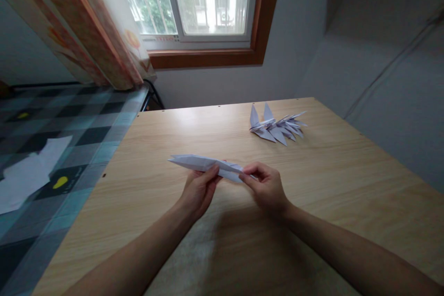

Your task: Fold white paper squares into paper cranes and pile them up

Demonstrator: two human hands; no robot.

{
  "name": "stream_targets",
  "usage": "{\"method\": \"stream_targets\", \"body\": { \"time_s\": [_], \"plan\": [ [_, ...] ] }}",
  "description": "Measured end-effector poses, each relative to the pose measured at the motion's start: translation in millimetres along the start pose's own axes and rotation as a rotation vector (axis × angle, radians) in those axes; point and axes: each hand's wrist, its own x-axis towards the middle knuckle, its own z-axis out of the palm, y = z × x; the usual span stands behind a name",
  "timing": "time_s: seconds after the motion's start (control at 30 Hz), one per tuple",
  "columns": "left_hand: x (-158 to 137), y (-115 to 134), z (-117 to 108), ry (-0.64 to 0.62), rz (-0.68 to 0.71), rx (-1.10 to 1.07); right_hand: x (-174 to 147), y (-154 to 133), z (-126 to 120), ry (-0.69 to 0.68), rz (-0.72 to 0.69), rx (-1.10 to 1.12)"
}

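Observation:
A long, narrow piece of folded white paper (192, 162) is held in the air over the wooden table, pointed toward the left. My left hand (201, 189) grips its middle, the thumb on top and the fingers underneath. With thumb and bent fingers, my right hand (265, 182) pinches the paper's right end. The fingertips cover part of that end. Farther back on the table lies a cluster of pointed folded paper pieces (277, 127), some of its tips standing up.
The wooden table (138, 148) fills the middle. To the left, a bed with a checked cover (97, 129) carries loose white paper sheets (31, 171). A curtain (86, 18) hangs beside the barred window (211, 0). A cord (388, 67) runs along the right wall.

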Motion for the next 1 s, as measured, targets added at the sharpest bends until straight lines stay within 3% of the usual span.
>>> {"method": "stream_targets", "body": {
  "time_s": [0.13,0.3,0.57,1.0],
  "plan": [
    [-0.6,1.1,-0.5,0.001,-0.025,0.001,-0.1,0.7,0.1,-0.008,-0.049,0.043],
    [-3.3,1.8,-0.8,-0.059,-0.055,0.022,-0.9,0.2,1.5,-0.088,0.029,0.132],
    [-3.7,-0.7,0.6,-0.036,-0.042,0.028,-2.2,-8.6,2.5,-0.016,0.034,0.072],
    [-1.4,-0.6,2.7,0.024,0.042,0.084,4.7,-4.1,3.2,-0.041,0.216,0.264]
  ]
}}
